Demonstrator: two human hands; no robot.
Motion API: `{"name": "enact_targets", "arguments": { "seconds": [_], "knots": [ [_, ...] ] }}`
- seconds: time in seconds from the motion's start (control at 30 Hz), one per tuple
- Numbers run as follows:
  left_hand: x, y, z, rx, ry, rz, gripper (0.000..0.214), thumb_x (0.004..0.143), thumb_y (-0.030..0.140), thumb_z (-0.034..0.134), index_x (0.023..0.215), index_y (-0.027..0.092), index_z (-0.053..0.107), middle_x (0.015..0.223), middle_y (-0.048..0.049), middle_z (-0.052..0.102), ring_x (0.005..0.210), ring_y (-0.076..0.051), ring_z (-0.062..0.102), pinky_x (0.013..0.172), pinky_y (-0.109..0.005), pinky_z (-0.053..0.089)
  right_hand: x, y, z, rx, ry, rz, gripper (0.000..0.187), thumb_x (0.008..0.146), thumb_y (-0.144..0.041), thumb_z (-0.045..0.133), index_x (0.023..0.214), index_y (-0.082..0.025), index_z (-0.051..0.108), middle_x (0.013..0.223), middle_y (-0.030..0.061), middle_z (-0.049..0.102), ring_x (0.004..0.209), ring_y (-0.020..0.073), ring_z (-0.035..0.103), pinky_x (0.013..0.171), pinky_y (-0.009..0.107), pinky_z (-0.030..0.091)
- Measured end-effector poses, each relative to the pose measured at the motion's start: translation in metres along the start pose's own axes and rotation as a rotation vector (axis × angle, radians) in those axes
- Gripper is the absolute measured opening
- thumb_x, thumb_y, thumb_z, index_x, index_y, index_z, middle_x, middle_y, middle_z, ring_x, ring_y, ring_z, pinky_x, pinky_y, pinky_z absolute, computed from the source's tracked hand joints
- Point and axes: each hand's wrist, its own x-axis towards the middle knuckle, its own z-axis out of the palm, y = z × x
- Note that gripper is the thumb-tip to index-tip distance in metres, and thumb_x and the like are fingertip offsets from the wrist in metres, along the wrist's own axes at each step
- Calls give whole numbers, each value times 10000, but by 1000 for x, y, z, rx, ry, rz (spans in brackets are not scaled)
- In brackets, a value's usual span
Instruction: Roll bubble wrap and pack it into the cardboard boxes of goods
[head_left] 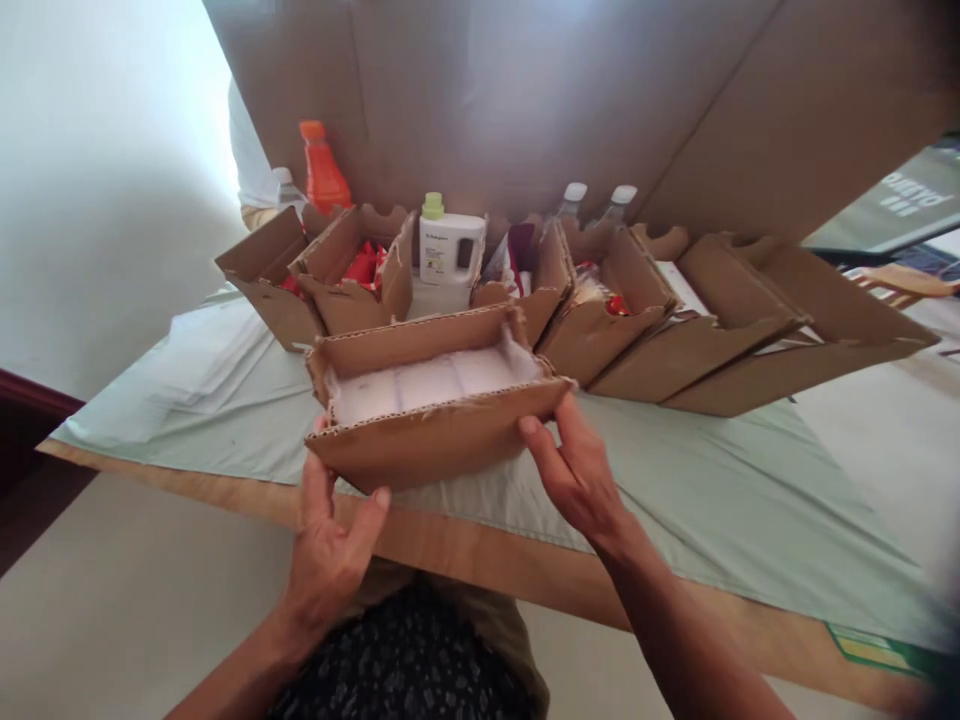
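A narrow open-topped cardboard box (442, 440) sits crosswise before me, near the front edge of the table. White, plastic-looking packs (435, 384) fill it, their exact kind unclear. At the box's left end, my left hand (330, 550) has its fingers against the end wall and its thumb at the lower front. My right hand (574, 475) grips the right end, thumb on the front face and fingers around the corner. Between the box and the row behind stands a white jug (444, 250) with a light green cap.
Several cardboard bins, among them one with red packets (364, 265) and a long one (705, 320), line the back. An orange bottle (324, 170) and clear bottles (574, 195) rise behind. Clear plastic sheets (217, 350) lie left on the pale green cloth (757, 490). A tall cardboard panel (525, 110) closes the back.
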Motion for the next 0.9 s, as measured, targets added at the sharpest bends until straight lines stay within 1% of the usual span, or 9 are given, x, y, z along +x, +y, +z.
{"name": "enact_targets", "arguments": {
  "seconds": [0.07,0.17,0.27,0.4,0.53,0.6,0.73,0.83,0.9],
  "knots": [
    [-9,-4,-9,32,41,-32,840,958,325,711,1672,307,268,1662,-125,425,1520,-297,459,1300,-498,337,17,7,21,87,-58,-18,485,1056,-486,462,1448,-212,541,1379,147,670,1266,297,627,1097,505,515],
    [-11,-6,-15,65,53,-24,857,962,301,700,1683,333,240,1719,-111,345,1571,-312,385,1296,-505,353,46,17,51,173,-93,-28,523,1058,-426,426,1530,-206,470,1524,146,589,1388,290,566,1191,531,453],
    [-16,-8,-10,88,22,21,894,963,269,687,1698,338,185,1762,-109,258,1589,-329,356,1271,-509,403,67,26,75,149,-13,-15,556,1051,-373,404,1577,-194,419,1574,156,544,1457,279,516,1251,551,390],
    [-28,-14,5,100,-22,77,907,959,221,663,1707,308,157,1776,-132,208,1604,-350,324,1236,-517,457,78,32,96,46,148,-12,598,1036,-323,383,1620,-195,357,1645,154,459,1535,274,431,1299,569,324],
    [-38,-17,19,113,-89,174,957,931,174,671,1710,317,133,1807,-111,40,1649,-372,195,1266,-543,419,84,31,109,19,199,-72,592,1015,-226,341,1605,-221,378,1627,134,476,1540,253,426,1314,561,313],
    [-39,-16,24,115,-105,168,961,931,166,660,1711,320,120,1809,-107,-5,1653,-371,180,1274,-546,409,86,29,111,19,187,-94,598,1001,-193,334,1595,-228,395,1614,129,490,1537,254,431,1318,568,304],
    [-37,-12,28,127,-114,133,933,942,168,630,1710,318,123,1803,-124,27,1643,-373,220,1268,-569,410,90,29,111,30,164,-110,601,992,-176,340,1586,-232,416,1613,119,498,1539,249,431,1322,563,297],
    [-33,-10,31,139,-133,156,934,942,168,628,1709,325,121,1803,-122,26,1654,-378,171,1257,-583,416,93,35,111,61,177,-135,596,979,-167,356,1564,-217,453,1610,107,513,1535,217,440,1319,507,313],
    [-29,-10,36,140,-151,163,935,944,166,627,1707,342,116,1805,-115,7,1656,-380,157,1255,-595,410,92,44,112,76,177,-108,565,970,-175,365,1513,-191,523,1576,109,555,1507,206,475,1296,460,351]
  ]
}}
